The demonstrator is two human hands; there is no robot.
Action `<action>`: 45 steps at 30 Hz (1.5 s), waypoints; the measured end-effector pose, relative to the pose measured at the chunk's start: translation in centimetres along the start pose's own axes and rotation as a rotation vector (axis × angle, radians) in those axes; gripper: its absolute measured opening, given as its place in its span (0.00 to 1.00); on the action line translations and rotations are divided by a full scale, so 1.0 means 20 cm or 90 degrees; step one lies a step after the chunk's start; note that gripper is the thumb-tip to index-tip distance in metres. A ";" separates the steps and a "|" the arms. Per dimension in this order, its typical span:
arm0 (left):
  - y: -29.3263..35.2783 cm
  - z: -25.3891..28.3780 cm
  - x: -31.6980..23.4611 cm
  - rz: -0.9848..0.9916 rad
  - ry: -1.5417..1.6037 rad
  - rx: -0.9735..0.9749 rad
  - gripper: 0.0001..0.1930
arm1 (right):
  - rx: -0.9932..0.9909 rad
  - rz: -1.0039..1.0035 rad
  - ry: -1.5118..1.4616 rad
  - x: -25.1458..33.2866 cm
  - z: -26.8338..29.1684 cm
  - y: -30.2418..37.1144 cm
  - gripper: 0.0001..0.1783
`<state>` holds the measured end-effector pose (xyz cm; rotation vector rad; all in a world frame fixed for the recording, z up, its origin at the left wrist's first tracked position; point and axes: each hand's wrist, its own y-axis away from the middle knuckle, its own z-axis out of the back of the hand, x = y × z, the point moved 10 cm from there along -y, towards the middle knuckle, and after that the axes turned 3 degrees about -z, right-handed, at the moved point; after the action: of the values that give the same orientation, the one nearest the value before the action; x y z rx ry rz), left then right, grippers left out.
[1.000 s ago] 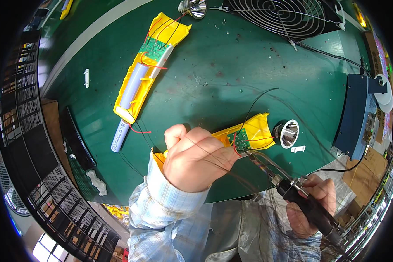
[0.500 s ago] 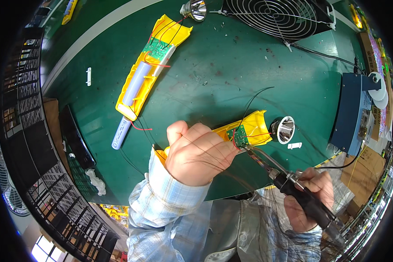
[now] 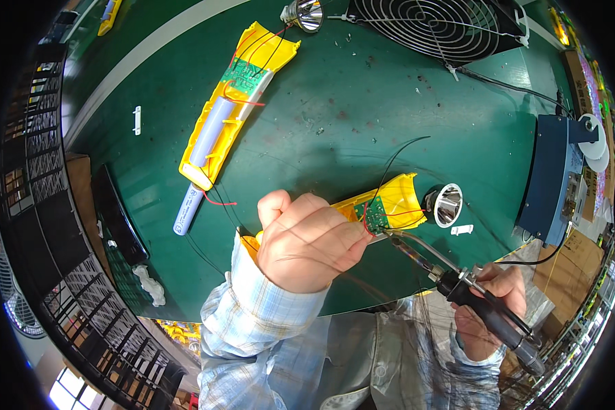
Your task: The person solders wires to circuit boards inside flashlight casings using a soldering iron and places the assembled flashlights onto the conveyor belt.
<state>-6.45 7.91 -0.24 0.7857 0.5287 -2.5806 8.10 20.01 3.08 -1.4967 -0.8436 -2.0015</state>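
Under my left hand (image 3: 307, 239) lies a yellow flashlight half-shell (image 3: 401, 195) with a green circuit board (image 3: 372, 210) in it. The left fingers are closed in a pinch on a red wire (image 3: 365, 222) at the board's near edge; the palm hides the middle of the shell. My right hand (image 3: 502, 290) is wrapped round a black soldering iron (image 3: 482, 307) with a thin metal feed tube (image 3: 434, 253) along it. The iron's tip reaches the board's edge beside the left fingertips. A round reflector lamp (image 3: 447, 205) lies at the shell's wide end.
Another yellow half-shell (image 3: 215, 160) with a board and a battery lies far left, a second battery (image 3: 189, 208) at its end. A fan with a wire grille (image 3: 430, 27) stands at the back. At right is a blue box with a spool (image 3: 547, 178). Small white plastic pieces (image 3: 462, 229) lie about.
The rear of the soldering iron and my right hand have shifted slightly right and down, while the tip stays at the board. My left hand has barely moved.
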 end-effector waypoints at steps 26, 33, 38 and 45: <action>0.02 0.03 0.01 0.027 0.055 -0.017 0.08 | 0.002 -0.072 -0.064 -0.06 -0.03 0.01 0.15; -0.01 -0.01 0.01 0.011 0.020 0.023 0.07 | 0.017 -0.044 -0.036 -0.04 -0.02 -0.01 0.14; 0.00 0.03 0.01 0.013 0.011 -0.005 0.08 | 0.010 0.007 0.016 0.03 -0.05 -0.01 0.14; -0.02 0.02 -0.03 -0.024 0.041 -0.028 0.08 | -0.080 0.259 0.107 -0.02 0.04 0.16 0.08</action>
<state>-6.24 8.17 0.51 0.8545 0.6240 -2.5763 10.92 18.38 3.44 -1.4080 -0.3172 -1.8624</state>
